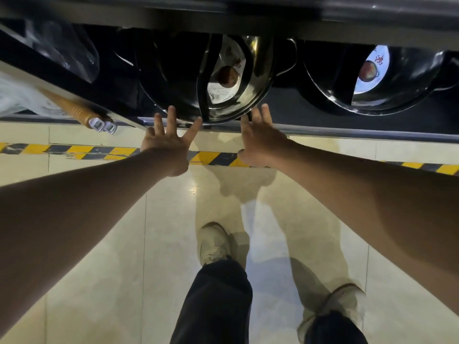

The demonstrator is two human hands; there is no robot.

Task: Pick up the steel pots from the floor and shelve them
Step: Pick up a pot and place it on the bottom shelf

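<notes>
Steel pot (223, 78) sits on the shelf (347, 131) at twelve o'clock, its far side lost in shadow; left hand (166, 145) and right hand (260, 142) spread flat, fingertips at its rim

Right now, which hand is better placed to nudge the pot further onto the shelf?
Left hand: its straight fingers already touch the pot rim. Right hand sits beside it.
</notes>
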